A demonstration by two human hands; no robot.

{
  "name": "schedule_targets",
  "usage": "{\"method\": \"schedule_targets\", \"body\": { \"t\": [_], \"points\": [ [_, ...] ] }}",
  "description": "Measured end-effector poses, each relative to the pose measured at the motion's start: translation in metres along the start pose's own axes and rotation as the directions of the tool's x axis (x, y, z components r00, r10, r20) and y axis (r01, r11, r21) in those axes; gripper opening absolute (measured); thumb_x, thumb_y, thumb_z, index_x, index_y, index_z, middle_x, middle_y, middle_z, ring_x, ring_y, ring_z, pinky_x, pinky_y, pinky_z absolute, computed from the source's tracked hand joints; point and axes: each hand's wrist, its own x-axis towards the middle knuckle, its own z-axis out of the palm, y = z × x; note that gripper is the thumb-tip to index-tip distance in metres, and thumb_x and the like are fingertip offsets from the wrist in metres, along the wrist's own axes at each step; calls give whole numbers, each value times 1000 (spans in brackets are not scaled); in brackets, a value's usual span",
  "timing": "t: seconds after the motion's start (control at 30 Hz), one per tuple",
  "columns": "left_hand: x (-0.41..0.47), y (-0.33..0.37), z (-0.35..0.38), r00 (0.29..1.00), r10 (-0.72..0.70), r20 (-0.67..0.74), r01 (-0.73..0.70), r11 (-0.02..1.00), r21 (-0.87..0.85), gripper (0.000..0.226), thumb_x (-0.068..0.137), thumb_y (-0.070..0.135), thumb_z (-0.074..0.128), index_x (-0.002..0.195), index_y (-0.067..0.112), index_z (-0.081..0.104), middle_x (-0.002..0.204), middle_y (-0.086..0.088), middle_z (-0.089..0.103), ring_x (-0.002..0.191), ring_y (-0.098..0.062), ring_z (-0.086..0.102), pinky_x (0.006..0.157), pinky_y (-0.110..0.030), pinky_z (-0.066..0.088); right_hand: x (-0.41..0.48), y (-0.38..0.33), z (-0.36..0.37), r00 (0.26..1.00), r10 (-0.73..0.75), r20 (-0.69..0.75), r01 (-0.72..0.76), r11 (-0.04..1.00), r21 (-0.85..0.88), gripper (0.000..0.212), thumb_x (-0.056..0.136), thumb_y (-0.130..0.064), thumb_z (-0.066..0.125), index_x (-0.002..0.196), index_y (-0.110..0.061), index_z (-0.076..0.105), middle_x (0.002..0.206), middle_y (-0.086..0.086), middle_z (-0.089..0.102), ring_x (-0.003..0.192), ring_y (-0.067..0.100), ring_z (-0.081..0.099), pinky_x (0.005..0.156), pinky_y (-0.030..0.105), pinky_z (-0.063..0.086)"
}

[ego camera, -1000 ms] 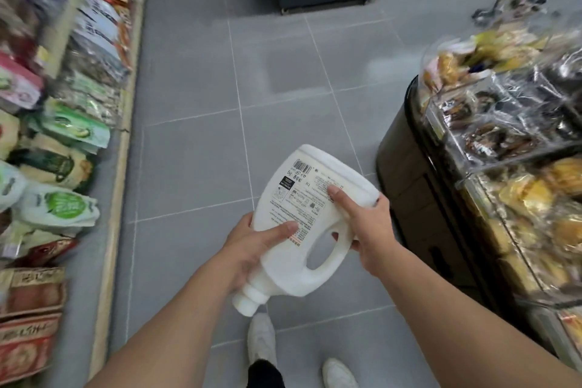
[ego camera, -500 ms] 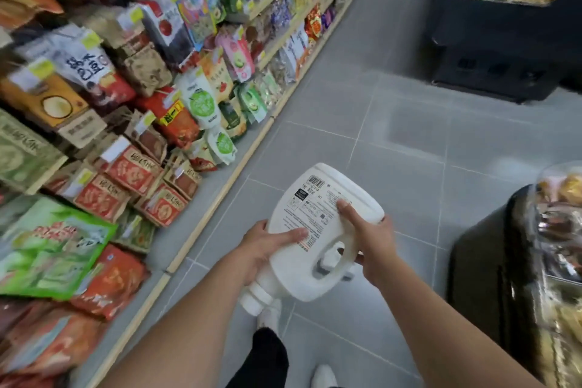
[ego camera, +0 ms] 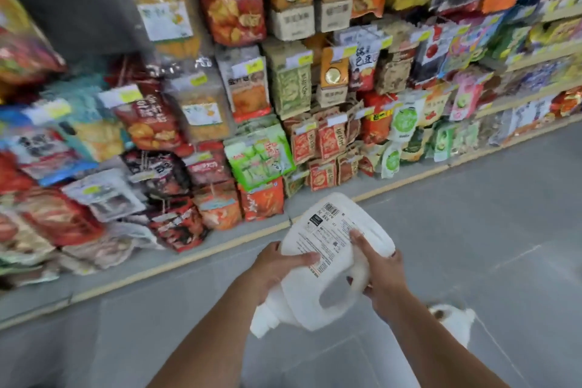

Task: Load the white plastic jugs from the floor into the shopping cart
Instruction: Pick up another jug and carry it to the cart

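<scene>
One jug (ego camera: 302, 293) hangs cap-down between two grips. The left hand (ego camera: 277, 264) clasps its side, the right hand (ego camera: 382, 274) its handle (ego camera: 357, 285).

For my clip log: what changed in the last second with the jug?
The view swung left: the black display case and dark basket left the frame, snack shelves fill it. Unchanged: left hand and right hand grip the white jug, cap toward the person.
</scene>
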Motion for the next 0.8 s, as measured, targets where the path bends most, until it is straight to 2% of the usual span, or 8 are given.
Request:
{"method": "schedule_targets", "body": {
  "t": [0.1,0.33,0.47,0.53,0.6,0.67,0.73,0.8],
  "points": [
    [-30,-26,-61,997,20,-81,-27,996,-89,78,54,40,109,123,19,79,112,-3,86,105,-27,83,107,-53,60,-22,15,61,995,-13,99,21,996,-83,55,69,-40,102,108,-24,66,104,11,82,95,40,81,77,64,67],
    [-106,-107,-202,967,-28,-253,-30,974,-223,78,53,49,108,121,21,82,110,-1,86,105,-27,83,105,-51,61,-96,87,199,963,37,269,33,967,-252,61,63,-47,104,112,-23,75,96,10,85,85,38,82,66,61,67],
    [-153,-162,-284,945,-39,-325,-51,963,-264,81,53,51,107,122,17,82,112,-5,86,105,-31,83,103,-53,63,-153,140,276,945,73,320,34,947,-319,58,67,-41,102,114,-19,76,93,14,84,71,32,76,66,67,63],
    [-176,-191,-327,926,-67,-370,-46,956,-289,95,46,59,107,127,20,78,113,-2,85,104,-30,83,101,-52,64,-182,168,313,930,95,355,38,936,-350,56,68,-40,102,114,-20,76,93,12,84,75,34,78,67,68,63],
    [-197,-219,-368,911,-83,-403,-53,948,-315,98,45,59,108,129,20,76,112,-2,86,103,-29,83,100,-52,64,-209,195,350,911,107,398,53,927,-370,61,67,-41,102,116,-21,73,97,12,84,84,37,81,67,67,63],
    [-221,-240,-405,893,-101,-438,-72,930,-361,95,47,54,108,128,18,75,110,-3,86,102,-30,83,98,-51,65,-236,221,385,892,127,434,62,916,-395,67,64,-43,103,119,-22,71,99,11,84,86,37,82,66,66,66],
    [-249,-258,-437,879,-101,-467,-105,913,-394,90,51,51,108,129,17,76,110,-4,86,101,-29,84,97,-51,66,-260,245,418,864,151,481,72,908,-414,59,69,-39,102,116,-21,70,100,11,83,84,35,81,67,61,66],
    [-276,-275,-464,866,-108,-488,-120,904,-411,67,67,41,104,124,16,80,108,-4,86,96,-25,85,91,-45,69,-281,268,449,840,178,512,77,896,-437,60,71,-37,101,118,-20,68,103,11,82,86,35,81,62,54,68]
  ]
}}
